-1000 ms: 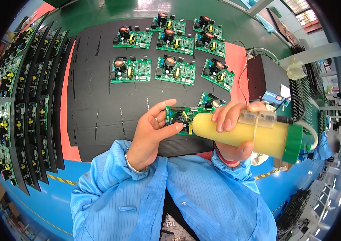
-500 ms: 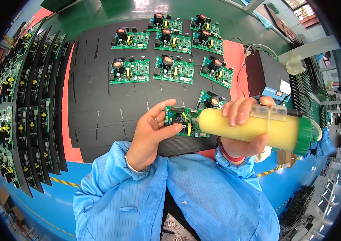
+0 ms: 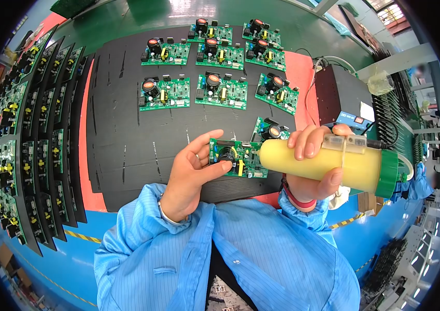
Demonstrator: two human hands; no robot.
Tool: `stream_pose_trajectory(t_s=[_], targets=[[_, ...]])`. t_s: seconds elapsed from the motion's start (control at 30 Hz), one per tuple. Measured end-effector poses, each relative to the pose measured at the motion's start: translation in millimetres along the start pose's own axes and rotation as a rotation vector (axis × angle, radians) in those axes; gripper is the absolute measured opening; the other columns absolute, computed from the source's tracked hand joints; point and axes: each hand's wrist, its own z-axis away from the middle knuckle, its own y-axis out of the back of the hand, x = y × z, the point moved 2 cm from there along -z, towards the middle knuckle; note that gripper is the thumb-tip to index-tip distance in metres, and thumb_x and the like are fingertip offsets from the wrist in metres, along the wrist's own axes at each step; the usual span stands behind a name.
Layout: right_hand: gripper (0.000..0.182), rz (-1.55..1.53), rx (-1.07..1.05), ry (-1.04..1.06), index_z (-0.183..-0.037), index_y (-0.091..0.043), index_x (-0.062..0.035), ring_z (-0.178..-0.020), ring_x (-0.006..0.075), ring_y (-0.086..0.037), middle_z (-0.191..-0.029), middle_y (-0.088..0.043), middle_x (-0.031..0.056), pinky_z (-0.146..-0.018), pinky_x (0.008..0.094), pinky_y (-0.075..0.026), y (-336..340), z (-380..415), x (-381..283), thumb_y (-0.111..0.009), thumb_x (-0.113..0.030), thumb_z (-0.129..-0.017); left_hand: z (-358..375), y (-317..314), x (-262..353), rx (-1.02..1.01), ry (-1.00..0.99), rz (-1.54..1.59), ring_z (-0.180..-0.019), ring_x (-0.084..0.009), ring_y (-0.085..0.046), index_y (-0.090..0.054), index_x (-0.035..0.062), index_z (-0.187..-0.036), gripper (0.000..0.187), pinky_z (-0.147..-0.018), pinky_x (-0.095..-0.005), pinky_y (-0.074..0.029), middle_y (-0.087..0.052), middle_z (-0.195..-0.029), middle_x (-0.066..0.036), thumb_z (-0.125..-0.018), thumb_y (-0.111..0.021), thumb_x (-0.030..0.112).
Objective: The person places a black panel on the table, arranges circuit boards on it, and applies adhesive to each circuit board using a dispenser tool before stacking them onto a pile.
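Observation:
My left hand [image 3: 186, 171] grips a green circuit board [image 3: 254, 167] at its left end, with the thumb by a black round component [image 3: 226, 154]. A yellow coil part sits near the middle of this board. My right hand [image 3: 310, 147] is wrapped round a thick yellow glue cartridge [image 3: 359, 173] with a green cap [image 3: 387, 174] and a hose at its back end. A clear switch piece is strapped along its top. The cartridge lies nearly level, its front end over the right part of the board; its nozzle tip is hidden. Just behind stands another circuit board [image 3: 271, 129], partly covered.
Several similar boards [image 3: 222, 92] stand in rows on the black sheet [image 3: 121, 114]. Stacked racks of boards [image 3: 44, 129] fill the left side. A dark control box [image 3: 339, 90] with a blue front panel and cables stands at the right, on a red mat [image 3: 303, 70].
The cartridge's front end has shifted slightly right and up relative to the held board. My left hand and the board appear a little further left, as does the whole view.

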Motion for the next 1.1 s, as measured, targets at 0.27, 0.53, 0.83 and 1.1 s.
stream_pose_trajectory(t_s=[0.27, 0.53, 0.83, 1.1], targets=[[0.069, 0.018, 0.033, 0.022, -0.136, -0.037, -0.0086, -0.072, 0.0213, -0.056, -0.085, -0.058, 0.0090, -0.071, 0.0391, -0.049, 1.8, 2.6, 0.1, -0.069, -0.047, -0.089, 1.1, -0.9, -0.1, 0.019, 0.007, 0.017, -0.115, -0.0151, -0.059, -0.043, -0.0024, -0.144, 0.060, -0.100, -0.0295, -0.045, -0.061, -0.127, -0.011, -0.088, -0.064, -0.006], [0.064, -0.039, 0.042, -0.046, -0.134, -0.037, -0.0093, -0.074, 0.0144, -0.049, -0.086, -0.051, 0.0034, -0.074, 0.0358, -0.045, 3.3, 5.5, -8.4, -0.060, -0.053, -0.092, 0.9, 2.9, -0.1, 0.082, -0.060, 0.048, -0.109, -0.0132, -0.060, -0.045, -0.0013, -0.142, 0.062, -0.097, -0.0281, -0.046, -0.063, -0.121, -0.009, -0.085, -0.069, -0.005], [0.066, -0.069, 0.074, -0.140, -0.132, -0.040, -0.0075, -0.074, 0.0210, -0.056, -0.084, -0.057, 0.0090, -0.071, 0.0392, -0.048, 1.2, 14.4, -0.9, -0.073, -0.042, -0.087, 4.2, -3.3, 5.3, 0.061, -0.089, 0.004, -0.108, -0.0125, -0.060, -0.044, -0.0011, -0.142, 0.065, -0.096, -0.0269, -0.046, -0.063, -0.120, -0.008, -0.083, -0.071, -0.006], [0.065, -0.054, 0.075, -0.130, -0.131, -0.039, -0.0069, -0.074, 0.0214, -0.056, -0.085, -0.057, 0.0094, -0.072, 0.0400, -0.049, 4.9, 14.1, -3.8, -0.072, -0.041, -0.087, 4.8, -3.1, 5.1, 0.069, -0.084, -0.003, -0.108, -0.0121, -0.060, -0.044, -0.0014, -0.142, 0.065, -0.097, -0.0265, -0.046, -0.063, -0.120, -0.008, -0.083, -0.071, -0.006]])
